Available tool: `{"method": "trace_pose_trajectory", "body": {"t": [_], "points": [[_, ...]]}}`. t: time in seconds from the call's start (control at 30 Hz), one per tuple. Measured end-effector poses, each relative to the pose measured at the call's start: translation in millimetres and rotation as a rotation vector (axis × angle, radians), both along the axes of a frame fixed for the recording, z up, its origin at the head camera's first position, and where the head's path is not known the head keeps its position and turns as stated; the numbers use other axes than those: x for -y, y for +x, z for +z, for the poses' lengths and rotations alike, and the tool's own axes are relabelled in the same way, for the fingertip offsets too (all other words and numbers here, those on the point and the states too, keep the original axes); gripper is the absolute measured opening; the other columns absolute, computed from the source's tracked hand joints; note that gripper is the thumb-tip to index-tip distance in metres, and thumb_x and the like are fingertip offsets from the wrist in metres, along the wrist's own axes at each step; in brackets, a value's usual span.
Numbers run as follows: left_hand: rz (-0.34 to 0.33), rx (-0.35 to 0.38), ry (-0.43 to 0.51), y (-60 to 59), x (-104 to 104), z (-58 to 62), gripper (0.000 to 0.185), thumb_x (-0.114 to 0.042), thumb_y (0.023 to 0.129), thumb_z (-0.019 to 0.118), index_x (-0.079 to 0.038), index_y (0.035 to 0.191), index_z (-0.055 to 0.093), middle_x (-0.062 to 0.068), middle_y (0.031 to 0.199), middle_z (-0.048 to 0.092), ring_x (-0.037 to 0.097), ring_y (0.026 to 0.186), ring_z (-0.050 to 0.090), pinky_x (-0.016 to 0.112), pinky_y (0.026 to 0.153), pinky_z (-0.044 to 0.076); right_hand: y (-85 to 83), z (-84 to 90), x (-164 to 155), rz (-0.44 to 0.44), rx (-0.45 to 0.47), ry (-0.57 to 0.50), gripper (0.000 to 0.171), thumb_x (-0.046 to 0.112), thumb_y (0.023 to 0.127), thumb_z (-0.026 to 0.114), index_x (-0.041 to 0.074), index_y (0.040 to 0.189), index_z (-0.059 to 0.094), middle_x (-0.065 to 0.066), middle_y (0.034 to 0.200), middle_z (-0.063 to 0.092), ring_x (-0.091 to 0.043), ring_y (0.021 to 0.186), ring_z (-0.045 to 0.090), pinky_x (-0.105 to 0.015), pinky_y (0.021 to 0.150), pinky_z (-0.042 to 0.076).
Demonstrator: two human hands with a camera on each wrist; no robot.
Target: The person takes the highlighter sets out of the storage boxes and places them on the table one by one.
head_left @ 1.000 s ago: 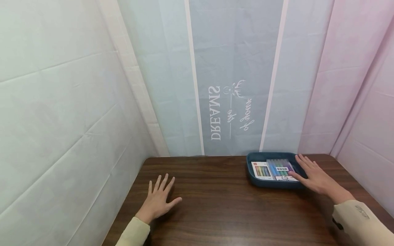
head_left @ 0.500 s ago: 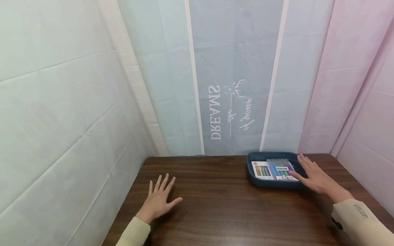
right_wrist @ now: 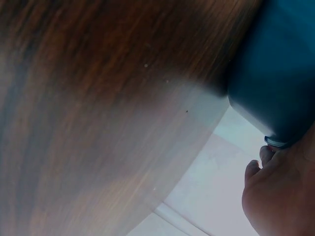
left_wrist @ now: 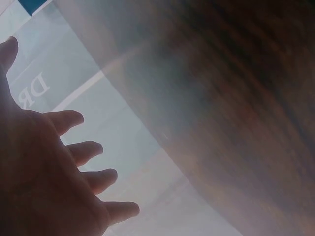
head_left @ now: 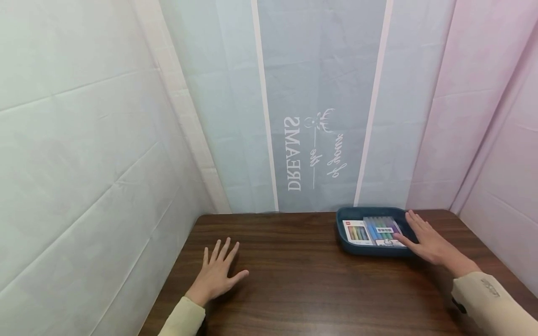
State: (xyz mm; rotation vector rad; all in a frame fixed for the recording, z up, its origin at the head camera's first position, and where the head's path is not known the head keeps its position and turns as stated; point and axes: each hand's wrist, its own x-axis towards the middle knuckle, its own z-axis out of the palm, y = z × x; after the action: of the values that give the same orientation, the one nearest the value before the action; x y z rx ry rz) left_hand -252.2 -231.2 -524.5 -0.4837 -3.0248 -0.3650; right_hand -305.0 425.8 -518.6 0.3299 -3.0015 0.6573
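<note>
Left hand (head_left: 216, 273) lies flat on the dark wood table (head_left: 294, 284), near the left front part, fingers (head_left: 220, 249) straight and spread, holding nothing; cream sleeve (head_left: 185, 317) at the wrist. Left wrist view shows the same spread fingers over the table edge with the backdrop behind. Right hand (head_left: 428, 238) sits farther back on the right, palm down on the right rim of a dark teal tray (head_left: 342, 238), fingers straight and relaxed, thumb reaching in toward the contents, not curled round anything. Tray stands on the table at the back right, close to the rear edge. Inside it, a pack of coloured pens (head_left: 380, 228) lies flat next to a white card with coloured pens printed on it (head_left: 356, 232), card on the left, pack toward the hand. Right wrist view shows the tray's teal outer wall (right_wrist: 275, 78), blurred. Behind the table hangs a pale fabric backdrop (head_left: 319, 93) with mirrored "DREAMS" lettering (head_left: 294, 154).
</note>
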Motion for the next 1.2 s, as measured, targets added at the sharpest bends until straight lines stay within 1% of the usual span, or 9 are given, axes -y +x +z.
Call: {"method": "trace_pose_trajectory", "body": {"t": [0.07, 0.27, 0.47, 0.57, 0.7, 0.8, 1.0, 1.2], "points": [[0.000, 0.005, 0.000, 1.1, -1, -0.3, 0.092, -0.071, 0.100, 0.059, -0.020, 0.171, 0.030, 0.015, 0.179, 0.016, 0.047, 0.164, 0.009, 0.077, 0.126, 0.001, 0.7, -0.2, 0, -0.001, 0.003, -0.005, 0.099, 0.057, 0.109, 0.053, -0.012, 0.165, 0.008, -0.040, 0.170, 0.001, -0.059, 0.158, 0.003, -0.071, 0.128, -0.001], [-0.009, -0.010, 0.002, 4.3, -4, 0.4, 0.091, -0.069, 0.100, 0.060, -0.019, 0.170, 0.032, 0.017, 0.178, 0.018, 0.049, 0.163, 0.012, 0.078, 0.125, 0.003, 1.0, -0.9, 1, -0.007, 0.004, -0.012, 0.101, 0.058, 0.108, 0.053, -0.011, 0.166, 0.008, -0.040, 0.171, 0.000, -0.059, 0.158, 0.003, -0.072, 0.127, 0.001], [-0.010, -0.022, -0.006, 4.6, -5, 0.8, 0.091, -0.070, 0.100, 0.060, -0.017, 0.169, 0.034, 0.018, 0.177, 0.019, 0.049, 0.162, 0.014, 0.078, 0.125, 0.006, 1.5, -2.4, 4, -0.010, 0.007, -0.028, 0.101, 0.059, 0.108, 0.053, -0.010, 0.166, 0.007, -0.039, 0.171, -0.001, -0.059, 0.158, 0.002, -0.074, 0.126, 0.002], [-0.005, -0.014, -0.016, 4.3, -6, 0.5, 0.092, -0.070, 0.100, 0.060, -0.018, 0.170, 0.032, 0.016, 0.178, 0.017, 0.047, 0.163, 0.012, 0.077, 0.125, 0.006, 2.6, -2.6, 5, -0.008, 0.007, -0.030, 0.101, 0.058, 0.108, 0.053, -0.010, 0.166, 0.007, -0.039, 0.171, -0.001, -0.059, 0.157, 0.002, -0.075, 0.126, 0.002], [0.001, -0.002, -0.014, 3.4, -6, 0.1, 0.092, -0.071, 0.101, 0.059, -0.020, 0.171, 0.029, 0.013, 0.179, 0.014, 0.045, 0.164, 0.007, 0.076, 0.126, 0.001, 4.7, -0.7, 9, -0.004, -0.006, -0.025, 0.100, 0.057, 0.109, 0.054, -0.011, 0.166, 0.009, -0.039, 0.171, 0.001, -0.059, 0.158, 0.004, -0.075, 0.126, 0.005], [0.001, -0.009, -0.007, 3.1, -6, -0.1, 0.091, -0.070, 0.101, 0.059, -0.019, 0.171, 0.030, 0.014, 0.179, 0.015, 0.046, 0.164, 0.007, 0.076, 0.126, 0.000, 6.0, 1.0, 13, 0.000, -0.011, -0.029, 0.100, 0.056, 0.108, 0.055, -0.012, 0.166, 0.010, -0.039, 0.171, 0.002, -0.058, 0.158, 0.005, -0.074, 0.127, 0.005], [0.005, -0.022, -0.013, 3.2, -7, -1.0, 0.091, -0.071, 0.100, 0.059, -0.019, 0.170, 0.033, 0.014, 0.178, 0.018, 0.046, 0.164, 0.010, 0.077, 0.126, 0.004, 6.1, 0.8, 21, 0.002, -0.020, -0.026, 0.100, 0.058, 0.108, 0.055, -0.011, 0.166, 0.011, -0.039, 0.172, 0.004, -0.058, 0.158, 0.007, -0.074, 0.127, 0.007], [0.002, -0.016, -0.009, 3.0, -8, -0.8, 0.091, -0.071, 0.100, 0.059, -0.019, 0.170, 0.032, 0.014, 0.179, 0.017, 0.046, 0.164, 0.009, 0.077, 0.126, 0.002, 5.9, 0.1, 29, 0.000, -0.022, -0.021, 0.101, 0.059, 0.107, 0.055, -0.011, 0.166, 0.012, -0.038, 0.172, 0.005, -0.058, 0.158, 0.009, -0.075, 0.125, 0.010]]}}
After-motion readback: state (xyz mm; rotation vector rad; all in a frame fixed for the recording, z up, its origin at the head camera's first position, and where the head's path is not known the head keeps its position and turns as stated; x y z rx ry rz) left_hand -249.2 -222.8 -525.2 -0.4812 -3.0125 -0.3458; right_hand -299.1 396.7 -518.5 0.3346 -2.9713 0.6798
